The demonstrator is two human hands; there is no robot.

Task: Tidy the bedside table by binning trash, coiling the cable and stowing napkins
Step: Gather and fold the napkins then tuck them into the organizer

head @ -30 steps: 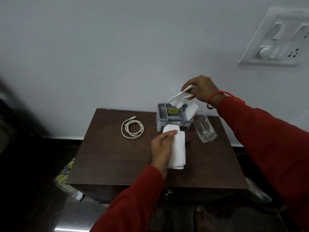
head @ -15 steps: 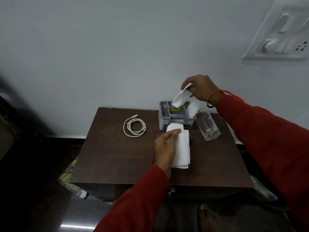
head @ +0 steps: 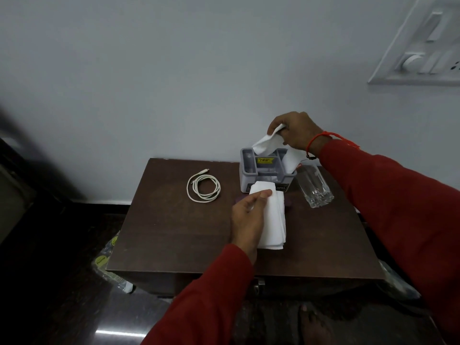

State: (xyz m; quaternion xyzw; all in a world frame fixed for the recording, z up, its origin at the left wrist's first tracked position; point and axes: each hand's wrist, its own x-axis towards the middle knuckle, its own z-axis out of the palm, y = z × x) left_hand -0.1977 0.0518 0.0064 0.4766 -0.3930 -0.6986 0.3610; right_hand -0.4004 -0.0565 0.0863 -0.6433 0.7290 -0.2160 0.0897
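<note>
A grey napkin holder (head: 249, 174) stands at the back of the dark wooden bedside table (head: 174, 232). My right hand (head: 297, 131) is above the holder, pinching a white napkin (head: 266, 143) whose lower end dips into it. Just in front of the holder, my left hand (head: 246, 217) grips a stack of folded white napkins (head: 272, 220) by its left side. A white cable (head: 203, 188) lies coiled on the table, left of the holder.
An empty drinking glass (head: 315, 188) stands right of the holder, close under my right forearm. Plastic wrappers (head: 109, 267) lie on the dark floor left of the table. A switch panel (head: 423, 46) is on the wall at the upper right.
My right hand has eased the single napkin slightly lower toward the holder. My left hand and its stack stay in place; the view has shifted a little.
</note>
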